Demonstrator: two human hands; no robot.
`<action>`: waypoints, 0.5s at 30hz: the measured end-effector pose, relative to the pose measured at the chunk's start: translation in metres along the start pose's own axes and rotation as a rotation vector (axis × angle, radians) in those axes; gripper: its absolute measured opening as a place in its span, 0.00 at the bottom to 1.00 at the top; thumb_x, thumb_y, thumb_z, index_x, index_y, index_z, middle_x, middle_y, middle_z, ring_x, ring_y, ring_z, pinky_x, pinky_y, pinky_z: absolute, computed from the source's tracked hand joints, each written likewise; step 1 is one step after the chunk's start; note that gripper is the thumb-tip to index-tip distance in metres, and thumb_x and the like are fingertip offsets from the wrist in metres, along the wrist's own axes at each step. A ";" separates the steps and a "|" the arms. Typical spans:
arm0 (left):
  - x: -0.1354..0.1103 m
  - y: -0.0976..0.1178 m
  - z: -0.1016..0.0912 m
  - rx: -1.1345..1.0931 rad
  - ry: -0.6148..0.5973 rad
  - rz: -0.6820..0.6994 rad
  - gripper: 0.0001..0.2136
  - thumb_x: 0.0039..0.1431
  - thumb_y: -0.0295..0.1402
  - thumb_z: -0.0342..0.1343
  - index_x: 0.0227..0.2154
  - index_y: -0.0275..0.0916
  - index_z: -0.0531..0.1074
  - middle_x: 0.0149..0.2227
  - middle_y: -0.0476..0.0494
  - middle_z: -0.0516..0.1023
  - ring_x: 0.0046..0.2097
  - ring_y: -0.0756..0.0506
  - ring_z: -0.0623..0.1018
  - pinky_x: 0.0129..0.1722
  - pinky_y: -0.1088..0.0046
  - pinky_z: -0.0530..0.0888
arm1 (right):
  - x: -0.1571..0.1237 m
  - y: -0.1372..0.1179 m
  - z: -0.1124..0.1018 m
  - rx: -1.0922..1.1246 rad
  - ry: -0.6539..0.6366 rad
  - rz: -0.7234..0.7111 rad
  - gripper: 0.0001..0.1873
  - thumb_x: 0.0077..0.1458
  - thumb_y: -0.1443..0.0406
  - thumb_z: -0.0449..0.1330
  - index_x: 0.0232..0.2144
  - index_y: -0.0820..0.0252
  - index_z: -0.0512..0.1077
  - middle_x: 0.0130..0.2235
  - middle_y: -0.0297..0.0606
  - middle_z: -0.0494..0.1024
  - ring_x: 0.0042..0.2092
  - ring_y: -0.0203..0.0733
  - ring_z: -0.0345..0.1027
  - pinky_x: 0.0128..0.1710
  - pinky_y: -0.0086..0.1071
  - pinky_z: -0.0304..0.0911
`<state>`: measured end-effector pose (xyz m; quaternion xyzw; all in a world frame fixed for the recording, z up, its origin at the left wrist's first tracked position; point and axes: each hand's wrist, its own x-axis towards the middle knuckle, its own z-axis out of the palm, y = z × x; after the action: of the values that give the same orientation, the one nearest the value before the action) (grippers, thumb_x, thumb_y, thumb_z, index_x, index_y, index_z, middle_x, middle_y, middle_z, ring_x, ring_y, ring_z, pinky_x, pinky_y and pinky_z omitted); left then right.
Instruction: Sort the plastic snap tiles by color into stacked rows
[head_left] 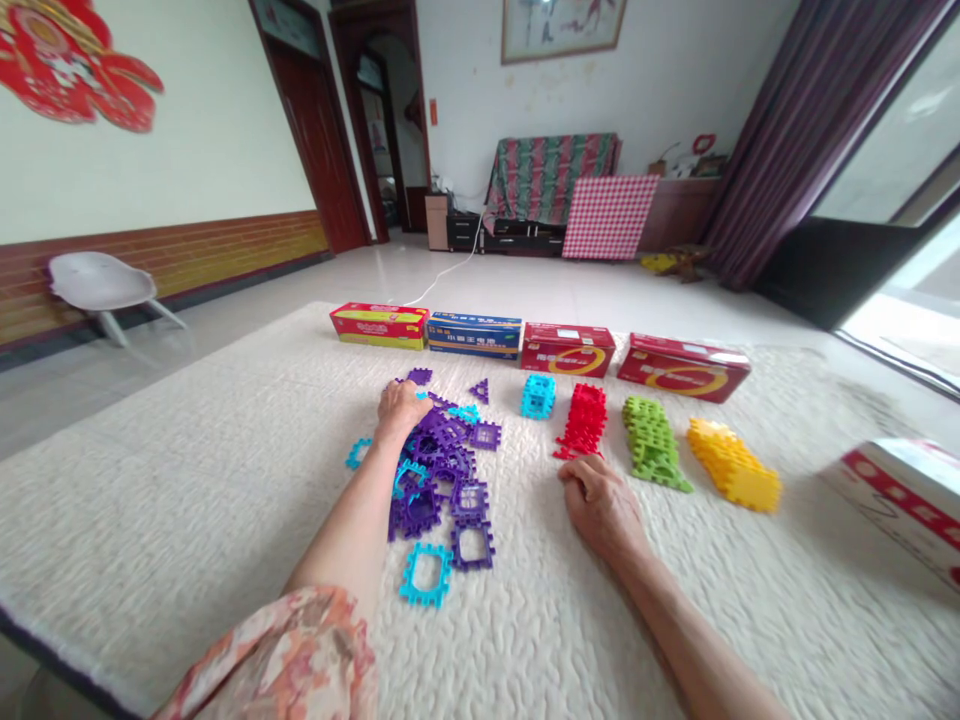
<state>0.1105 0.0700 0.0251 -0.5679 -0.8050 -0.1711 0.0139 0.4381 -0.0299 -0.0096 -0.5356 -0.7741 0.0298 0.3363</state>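
Note:
A loose heap of purple and cyan plastic frame tiles (pixel 442 470) lies on a cream quilted mat (pixel 187 500). My left hand (pixel 400 408) reaches into the far side of the heap, fingers curled down onto the tiles; what it grips is hidden. My right hand (pixel 600 505) rests on the mat as a loose fist, just in front of a stack of red tiles (pixel 583 420). Beside that stand a cyan cube (pixel 538 396), a green stack (pixel 651 442) and a yellow stack (pixel 735 466).
Several flat cartons line the mat's far edge: a red-yellow one (pixel 379 325), a blue one (pixel 474 335) and two red ones (pixel 568 350). Another carton (pixel 900 500) lies at the right. A white chair (pixel 101 285) stands by the left wall.

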 end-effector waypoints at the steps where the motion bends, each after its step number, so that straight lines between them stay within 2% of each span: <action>1: 0.000 0.000 -0.001 0.001 -0.009 -0.001 0.20 0.51 0.38 0.54 0.46 0.36 0.76 0.47 0.30 0.78 0.51 0.36 0.76 0.48 0.65 0.71 | 0.000 0.000 0.000 0.001 0.000 0.002 0.11 0.55 0.70 0.50 0.29 0.58 0.73 0.35 0.39 0.77 0.38 0.42 0.69 0.37 0.33 0.60; 4: 0.002 0.000 -0.007 -0.018 -0.025 -0.021 0.20 0.52 0.37 0.53 0.47 0.37 0.76 0.47 0.33 0.80 0.51 0.36 0.77 0.49 0.66 0.71 | 0.000 -0.001 -0.001 0.015 -0.002 0.007 0.12 0.56 0.69 0.50 0.29 0.58 0.73 0.36 0.39 0.77 0.39 0.42 0.69 0.39 0.33 0.60; 7: 0.006 -0.001 -0.019 -0.052 0.019 -0.038 0.24 0.54 0.40 0.53 0.52 0.36 0.73 0.49 0.34 0.79 0.53 0.37 0.76 0.52 0.67 0.69 | 0.000 -0.003 -0.002 0.016 -0.013 0.020 0.12 0.56 0.69 0.50 0.29 0.58 0.73 0.36 0.39 0.76 0.39 0.42 0.69 0.39 0.33 0.60; 10: 0.004 0.011 -0.031 -0.101 0.068 -0.021 0.24 0.56 0.40 0.52 0.54 0.38 0.71 0.49 0.37 0.79 0.54 0.38 0.75 0.53 0.67 0.69 | 0.001 -0.004 -0.003 0.010 -0.026 0.037 0.11 0.55 0.70 0.50 0.29 0.58 0.73 0.35 0.39 0.76 0.38 0.42 0.69 0.38 0.33 0.60; 12: -0.006 0.030 -0.033 -0.139 0.078 0.054 0.22 0.57 0.39 0.53 0.53 0.41 0.72 0.48 0.40 0.80 0.51 0.40 0.77 0.52 0.68 0.70 | 0.001 -0.004 -0.003 0.012 -0.030 0.037 0.11 0.54 0.71 0.51 0.28 0.58 0.73 0.35 0.39 0.76 0.38 0.42 0.68 0.38 0.33 0.59; 15: -0.031 0.070 -0.023 -0.167 0.102 0.326 0.19 0.57 0.33 0.52 0.51 0.38 0.74 0.47 0.39 0.79 0.49 0.42 0.77 0.52 0.70 0.70 | 0.001 -0.003 -0.002 0.018 -0.027 0.025 0.11 0.54 0.71 0.51 0.28 0.58 0.73 0.35 0.39 0.76 0.37 0.41 0.68 0.38 0.32 0.59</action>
<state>0.1819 0.0554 0.0582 -0.6805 -0.6837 -0.2612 0.0350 0.4365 -0.0311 -0.0061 -0.5415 -0.7716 0.0483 0.3304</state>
